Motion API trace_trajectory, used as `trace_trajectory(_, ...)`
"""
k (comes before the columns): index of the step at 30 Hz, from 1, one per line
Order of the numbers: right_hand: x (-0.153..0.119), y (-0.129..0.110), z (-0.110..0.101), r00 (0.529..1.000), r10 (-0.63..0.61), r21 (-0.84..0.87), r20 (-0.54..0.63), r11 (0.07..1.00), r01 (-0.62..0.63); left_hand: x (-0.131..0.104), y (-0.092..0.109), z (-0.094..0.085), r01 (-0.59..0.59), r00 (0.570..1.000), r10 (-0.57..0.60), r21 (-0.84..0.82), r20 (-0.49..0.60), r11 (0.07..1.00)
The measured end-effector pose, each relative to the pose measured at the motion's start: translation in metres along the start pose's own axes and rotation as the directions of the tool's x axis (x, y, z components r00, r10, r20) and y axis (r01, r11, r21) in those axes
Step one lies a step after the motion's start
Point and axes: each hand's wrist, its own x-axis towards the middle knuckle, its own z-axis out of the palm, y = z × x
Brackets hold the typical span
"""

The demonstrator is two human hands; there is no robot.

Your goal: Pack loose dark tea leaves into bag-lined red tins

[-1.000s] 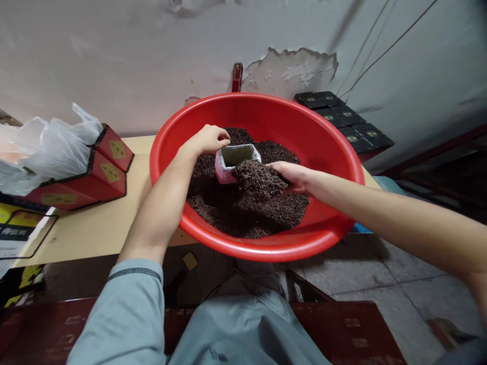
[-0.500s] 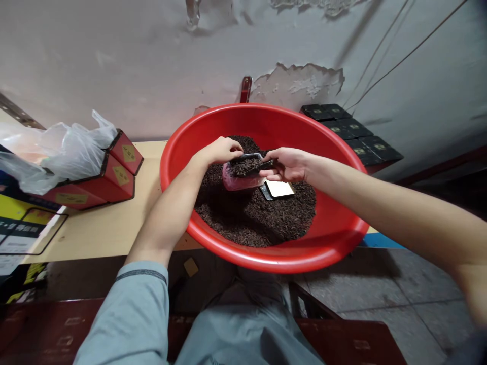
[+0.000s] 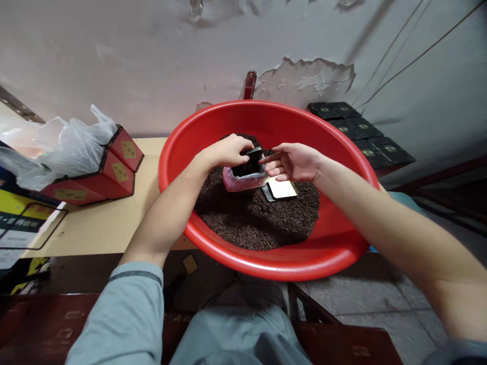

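A wide red basin (image 3: 274, 268) holds a heap of dark, leaf-like bits (image 3: 251, 228). On the heap stands a small pink container (image 3: 243, 183) with clear plastic around its rim. My left hand (image 3: 232, 151) is closed on a dark flat piece (image 3: 253, 161), which is tilted in the container's mouth. My right hand (image 3: 291, 162) is at the container's right side, fingers apart and palm partly turned up, with nothing seen in it. Below it, a pale-topped flat lid (image 3: 282, 187) lies on the heap.
Red boxes (image 3: 119, 170) with a clear plastic bag (image 3: 72, 147) stand on the wooden table (image 3: 87, 228) at left. Black-topped boxes (image 3: 361, 129) are behind the basin at right, near the peeling wall (image 3: 152, 61).
The dark flat piece was at my right hand over the filled container; now my left hand grips it, more upright. My right hand has opened and shifted slightly right.
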Motion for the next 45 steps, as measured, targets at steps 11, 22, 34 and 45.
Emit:
trace_trajectory(11, 0.024, 0.042, -0.019, 0.791, -0.597, -0.394, -0.135, 0.765, 0.510, 0.013, -0.003, 0.007, 0.157, 0.947, -0.211, -0.224, -0.244, 0.962)
trace_trajectory(22, 0.084, 0.051, -0.029, 0.582, -0.796, -0.250, -0.166, 0.604, 0.756, 0.018, -0.023, 0.006, 0.174, 0.848, -0.346, -0.407, -0.401, 0.897)
trace_trajectory(34, 0.092, 0.040, -0.096, 0.608, -0.685, -0.149, -0.401, 0.704, 0.694, 0.006, -0.014, 0.008, 0.297, 0.918, -0.332, -0.179, -0.215, 0.938)
trace_trajectory(45, 0.099, 0.067, -0.099, 0.840, -0.510, -0.969, -0.183, 0.236, -0.068, 0.007, 0.005, 0.010, 0.289, 0.941, -0.307, 0.133, 0.144, 0.948)
